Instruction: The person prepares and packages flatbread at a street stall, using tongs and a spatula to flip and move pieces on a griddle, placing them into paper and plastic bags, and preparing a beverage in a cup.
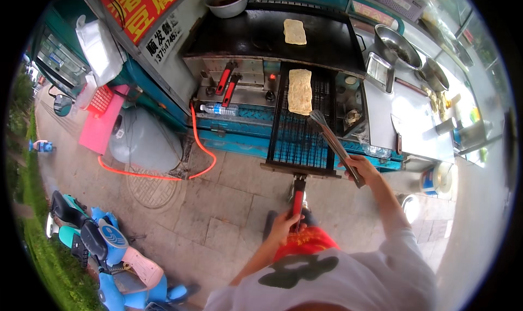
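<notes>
My left hand is closed on the red handle of a pulled-out wire rack drawer. On the rack lies a flatbread, browned in spots. Metal tongs are in my right hand, their tips beside the bread's lower right corner; whether they touch it I cannot tell. Behind the rack, a second, paler flatbread rests on a black griddle.
A steel pot stands at the griddle's back left. Two more red handles sit left of the rack. The right counter holds a knife, a metal tray and bowls. An orange hose crosses the pavement at left.
</notes>
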{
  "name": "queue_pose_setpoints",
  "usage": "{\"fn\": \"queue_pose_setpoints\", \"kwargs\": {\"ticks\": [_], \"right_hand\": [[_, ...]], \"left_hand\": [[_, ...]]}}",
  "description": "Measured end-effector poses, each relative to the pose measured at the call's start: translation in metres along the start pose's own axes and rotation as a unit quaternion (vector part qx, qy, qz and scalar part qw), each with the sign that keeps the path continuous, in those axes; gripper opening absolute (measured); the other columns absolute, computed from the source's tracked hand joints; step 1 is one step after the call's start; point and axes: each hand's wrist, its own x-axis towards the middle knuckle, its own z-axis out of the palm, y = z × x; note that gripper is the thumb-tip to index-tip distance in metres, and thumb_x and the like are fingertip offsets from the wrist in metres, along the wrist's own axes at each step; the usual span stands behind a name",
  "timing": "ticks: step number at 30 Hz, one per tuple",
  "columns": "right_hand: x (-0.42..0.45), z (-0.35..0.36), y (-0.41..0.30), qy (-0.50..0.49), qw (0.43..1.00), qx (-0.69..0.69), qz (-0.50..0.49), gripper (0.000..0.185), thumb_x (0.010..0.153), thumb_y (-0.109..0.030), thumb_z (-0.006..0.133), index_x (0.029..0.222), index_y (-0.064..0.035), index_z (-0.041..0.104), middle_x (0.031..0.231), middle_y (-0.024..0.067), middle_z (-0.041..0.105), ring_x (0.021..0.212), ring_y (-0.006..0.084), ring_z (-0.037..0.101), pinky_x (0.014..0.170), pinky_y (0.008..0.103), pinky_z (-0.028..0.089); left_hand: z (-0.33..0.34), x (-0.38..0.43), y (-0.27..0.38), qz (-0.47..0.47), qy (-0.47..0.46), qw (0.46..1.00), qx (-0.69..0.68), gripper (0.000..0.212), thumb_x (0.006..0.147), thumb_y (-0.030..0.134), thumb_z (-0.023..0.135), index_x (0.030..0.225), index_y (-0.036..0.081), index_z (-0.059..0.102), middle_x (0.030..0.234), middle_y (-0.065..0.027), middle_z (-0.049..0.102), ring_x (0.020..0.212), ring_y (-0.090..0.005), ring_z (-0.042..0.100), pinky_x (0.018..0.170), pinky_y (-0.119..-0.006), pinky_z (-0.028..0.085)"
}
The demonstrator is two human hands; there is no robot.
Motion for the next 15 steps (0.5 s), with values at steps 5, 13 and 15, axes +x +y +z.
{"fn": "queue_pose_setpoints", "kwargs": {"ticks": [5, 13, 15], "right_hand": [[0.078, 0.059, -0.01, -0.004, 0.998, 0.048, -0.035, 0.04, 0.106, -0.025, 0.059, 0.139, -0.002, 0.055, 0.105, 0.0109, 0.071, 0.072, 0.0164, 0.064, 0.054, 0.031, 0.056], [0.227, 0.135, -0.049, 0.069, 0.959, 0.23, -0.15, 0.041, 0.104, -0.018, 0.065, 0.142, -0.0058, 0.055, 0.107, 0.0075, 0.073, 0.073, 0.0167, 0.062, 0.06, 0.0334, 0.056], [0.216, 0.138, -0.046, 0.101, 0.959, 0.227, -0.136, 0.043, 0.103, -0.015, 0.066, 0.143, -0.0064, 0.055, 0.106, 0.0076, 0.073, 0.07, 0.0169, 0.062, 0.057, 0.0338, 0.055]], "left_hand": [[-0.011, 0.009, -0.01, 0.011, -0.004, 1.0, 0.0, 0.033, 0.103, 0.017, 0.065, 0.13, 0.0, 0.059, 0.118, -0.0146, 0.07, 0.093, -0.0277, 0.073, 0.079, -0.039, 0.063], [-0.022, 0.031, -0.046, 0.002, -0.036, 0.999, 0.011, 0.038, 0.103, 0.02, 0.066, 0.134, -0.001, 0.059, 0.115, -0.0109, 0.068, 0.094, -0.0244, 0.073, 0.08, -0.037, 0.063], [-0.024, 0.034, -0.05, -0.005, -0.026, 1.0, -0.003, 0.039, 0.103, 0.02, 0.067, 0.134, -0.002, 0.059, 0.116, -0.0117, 0.068, 0.094, -0.025, 0.073, 0.08, -0.037, 0.063]]}}
